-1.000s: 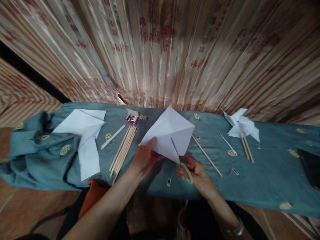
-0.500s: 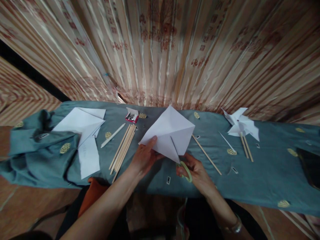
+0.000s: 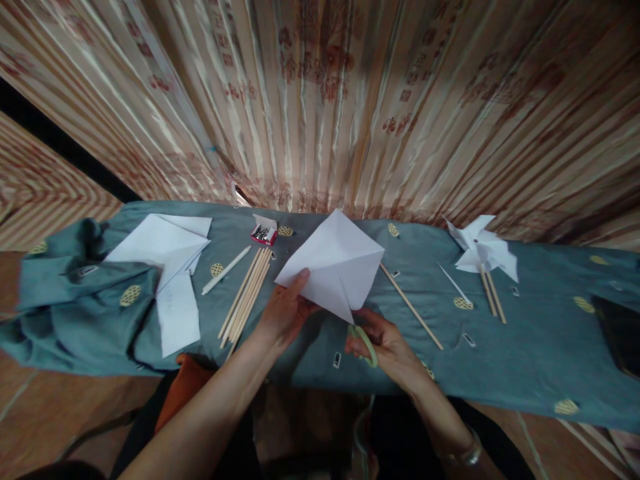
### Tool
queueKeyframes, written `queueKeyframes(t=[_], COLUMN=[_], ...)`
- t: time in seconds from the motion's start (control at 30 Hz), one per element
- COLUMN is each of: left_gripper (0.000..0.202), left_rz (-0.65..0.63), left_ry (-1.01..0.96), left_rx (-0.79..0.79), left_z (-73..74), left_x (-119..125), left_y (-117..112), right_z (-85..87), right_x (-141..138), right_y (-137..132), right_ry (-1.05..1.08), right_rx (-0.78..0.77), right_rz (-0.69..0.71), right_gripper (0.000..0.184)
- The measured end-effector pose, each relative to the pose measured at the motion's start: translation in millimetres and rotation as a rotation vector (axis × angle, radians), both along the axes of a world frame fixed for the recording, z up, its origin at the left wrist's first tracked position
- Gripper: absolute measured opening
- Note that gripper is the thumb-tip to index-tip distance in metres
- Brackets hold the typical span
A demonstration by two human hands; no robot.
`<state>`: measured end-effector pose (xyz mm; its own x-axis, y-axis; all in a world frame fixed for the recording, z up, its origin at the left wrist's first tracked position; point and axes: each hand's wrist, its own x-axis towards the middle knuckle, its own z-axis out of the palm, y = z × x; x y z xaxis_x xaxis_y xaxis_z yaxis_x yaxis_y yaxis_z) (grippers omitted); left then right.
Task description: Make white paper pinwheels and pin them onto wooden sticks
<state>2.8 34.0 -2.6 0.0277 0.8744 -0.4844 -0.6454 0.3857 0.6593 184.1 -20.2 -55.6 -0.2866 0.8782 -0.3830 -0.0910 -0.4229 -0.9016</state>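
My left hand point(image 3: 285, 310) pinches the near left edge of a creased white square of paper point(image 3: 335, 260), which it holds tilted above the table. My right hand point(image 3: 383, 343) is closed round the green handles of a pair of scissors point(image 3: 364, 341) at the paper's near corner. The scissor blades are hidden under the paper.
A blue-grey cloth point(image 3: 525, 333) covers the table. A bundle of wooden sticks point(image 3: 247, 293), a white stick point(image 3: 226, 271) and a small red box of pins point(image 3: 264, 233) lie left of the paper. More white sheets point(image 3: 165, 253) lie far left. A single stick point(image 3: 411, 305) and a finished paper pinwheel point(image 3: 481, 253) lie to the right.
The dark scissor blade that showed across the paper's near part has gone from view. Both hands and the paper have shifted slightly left.
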Motion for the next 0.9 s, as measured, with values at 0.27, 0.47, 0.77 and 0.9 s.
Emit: queueKeyframes(t=[0.27, 0.47, 0.77, 0.9], left_gripper=[0.028, 0.027, 0.029, 0.044], left_rz=[0.191, -0.037, -0.385, -0.347], left_ry=[0.090, 0.258, 0.264, 0.064], left_rx=[0.092, 0.069, 0.066, -0.011], left_z=[-2.1, -8.1, -21.6, -14.0], left_x=[-27, -25, -15, -17], left_y=[24, 16, 1, 3], right_z=[21.1, 22.9, 23.0, 19.5], right_x=[51, 71, 43, 36], right_y=[5, 14, 17, 17], right_ry=[-0.121, -0.193, -0.192, -0.098], right_rx=[0.025, 0.229, 0.129, 0.109], right_rz=[0.192, -0.302, -0.209, -0.257], right_gripper=[0.048, 0.049, 0.040, 0.032])
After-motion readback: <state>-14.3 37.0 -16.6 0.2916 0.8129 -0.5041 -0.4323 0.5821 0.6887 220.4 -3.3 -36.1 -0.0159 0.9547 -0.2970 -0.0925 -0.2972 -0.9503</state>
